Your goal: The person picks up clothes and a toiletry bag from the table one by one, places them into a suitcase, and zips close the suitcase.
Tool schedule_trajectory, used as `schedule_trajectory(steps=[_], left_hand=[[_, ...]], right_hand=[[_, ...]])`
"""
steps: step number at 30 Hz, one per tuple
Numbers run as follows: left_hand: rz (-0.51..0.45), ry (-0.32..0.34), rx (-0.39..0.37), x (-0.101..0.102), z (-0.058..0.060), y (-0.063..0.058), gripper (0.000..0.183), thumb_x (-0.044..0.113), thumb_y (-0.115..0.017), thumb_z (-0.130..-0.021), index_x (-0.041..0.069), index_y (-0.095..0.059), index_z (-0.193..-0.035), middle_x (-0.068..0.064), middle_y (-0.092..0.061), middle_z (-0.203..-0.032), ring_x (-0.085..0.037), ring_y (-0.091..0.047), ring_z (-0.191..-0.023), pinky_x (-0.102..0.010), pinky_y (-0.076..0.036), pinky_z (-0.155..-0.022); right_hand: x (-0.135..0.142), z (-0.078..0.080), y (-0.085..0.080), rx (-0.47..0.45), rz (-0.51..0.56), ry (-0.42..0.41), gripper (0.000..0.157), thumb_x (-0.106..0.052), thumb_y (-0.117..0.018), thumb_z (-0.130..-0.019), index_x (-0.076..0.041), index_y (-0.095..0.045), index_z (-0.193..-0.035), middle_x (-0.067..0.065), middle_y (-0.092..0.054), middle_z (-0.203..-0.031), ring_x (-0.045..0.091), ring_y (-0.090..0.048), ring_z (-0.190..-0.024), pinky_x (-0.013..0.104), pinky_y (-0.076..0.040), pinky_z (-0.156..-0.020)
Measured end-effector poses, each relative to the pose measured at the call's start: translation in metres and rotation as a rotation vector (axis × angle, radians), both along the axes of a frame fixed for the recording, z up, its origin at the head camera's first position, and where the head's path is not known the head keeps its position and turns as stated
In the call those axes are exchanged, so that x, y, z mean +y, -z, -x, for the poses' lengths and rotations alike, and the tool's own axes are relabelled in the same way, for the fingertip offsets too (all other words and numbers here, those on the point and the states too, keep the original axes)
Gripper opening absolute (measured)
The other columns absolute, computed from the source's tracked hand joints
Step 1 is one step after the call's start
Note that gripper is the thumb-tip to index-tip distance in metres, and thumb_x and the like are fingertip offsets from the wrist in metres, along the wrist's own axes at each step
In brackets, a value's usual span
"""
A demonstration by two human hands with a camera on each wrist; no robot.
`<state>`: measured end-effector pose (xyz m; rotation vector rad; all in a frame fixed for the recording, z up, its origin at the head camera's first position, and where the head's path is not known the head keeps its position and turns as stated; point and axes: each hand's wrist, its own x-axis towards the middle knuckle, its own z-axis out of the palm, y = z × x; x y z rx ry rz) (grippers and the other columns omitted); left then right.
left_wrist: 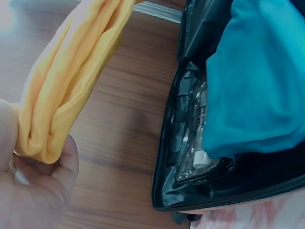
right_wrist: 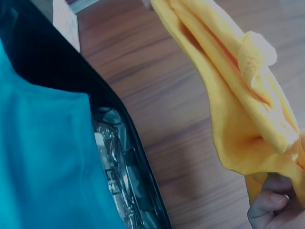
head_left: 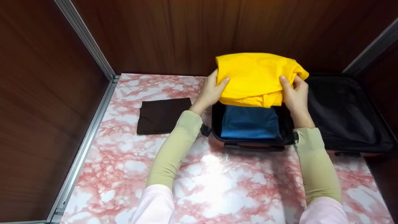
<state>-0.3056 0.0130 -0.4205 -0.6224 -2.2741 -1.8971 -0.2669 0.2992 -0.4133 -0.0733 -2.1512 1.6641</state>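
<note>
Both hands hold up a folded yellow cloth garment (head_left: pixel 252 74) over the back part of an open black suitcase (head_left: pixel 215 133). My left hand (head_left: pixel 213 91) grips its left end, thumb on the near face. At the other end my right hand (head_left: pixel 296 95) pinches the layers between thumb and fingers, and a fold hangs loose there. Inside the suitcase lies a folded blue cloth (head_left: pixel 250 123), which looks teal in both wrist views. Partly under it, a clear pouch (left_wrist: pixel 190 162) with small bottle-like items shows along the suitcase's wall.
The suitcase's black lid (head_left: pixel 345 112) lies opened out to the right. A folded dark brown cloth (head_left: pixel 163 116) rests on the red-and-white marbled table (head_left: pixel 130 174), left of the suitcase. Dark wooden panels (head_left: pixel 174 37) with metal edge strips (head_left: pixel 90 124) enclose the back and sides.
</note>
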Motion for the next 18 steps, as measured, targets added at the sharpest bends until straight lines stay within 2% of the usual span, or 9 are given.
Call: schedule_trajectory(steps=[7, 9, 13, 18], left_hand=[[0.079, -0.011, -0.01, 0.004, -0.007, 0.011, 0.049, 0.02, -0.059, -0.105, -0.001, -0.046, -0.147, -0.012, -0.062, -0.124, -0.018, -0.057, -0.1, -0.021, -0.042, -0.096], [0.09, -0.009, -0.015, 0.004, -0.008, 0.014, 0.05, 0.019, -0.059, -0.105, -0.001, -0.045, -0.148, -0.013, -0.061, -0.127, -0.019, -0.057, -0.102, -0.021, -0.042, -0.097], [0.112, -0.001, -0.019, 0.004, -0.012, 0.022, 0.052, 0.02, -0.059, -0.105, -0.002, -0.043, -0.149, -0.015, -0.058, -0.135, -0.019, -0.056, -0.11, -0.021, -0.04, -0.101], [0.147, 0.017, -0.042, 0.004, -0.017, 0.032, 0.059, 0.023, -0.059, -0.105, 0.0, -0.036, -0.155, -0.014, -0.05, -0.149, -0.016, -0.051, -0.124, -0.02, -0.035, -0.107]], right_hand=[[0.008, -0.01, 0.008, -0.049, -0.001, 0.002, 0.034, -0.03, -0.069, -0.099, -0.001, -0.068, -0.117, 0.005, -0.065, -0.086, 0.013, -0.061, -0.065, 0.02, -0.051, -0.056], [0.005, -0.017, 0.003, -0.053, -0.018, -0.004, 0.034, -0.029, -0.068, -0.099, 0.0, -0.067, -0.117, 0.004, -0.065, -0.086, 0.012, -0.061, -0.065, 0.02, -0.052, -0.057], [0.008, -0.025, 0.006, -0.078, -0.053, -0.021, 0.037, -0.029, -0.066, -0.1, 0.002, -0.066, -0.12, 0.004, -0.065, -0.086, 0.011, -0.063, -0.063, 0.02, -0.053, -0.055], [0.019, -0.027, 0.024, -0.125, -0.082, -0.032, 0.041, -0.033, -0.065, -0.101, 0.001, -0.064, -0.124, 0.003, -0.065, -0.087, 0.011, -0.063, -0.06, 0.022, -0.053, -0.051]])
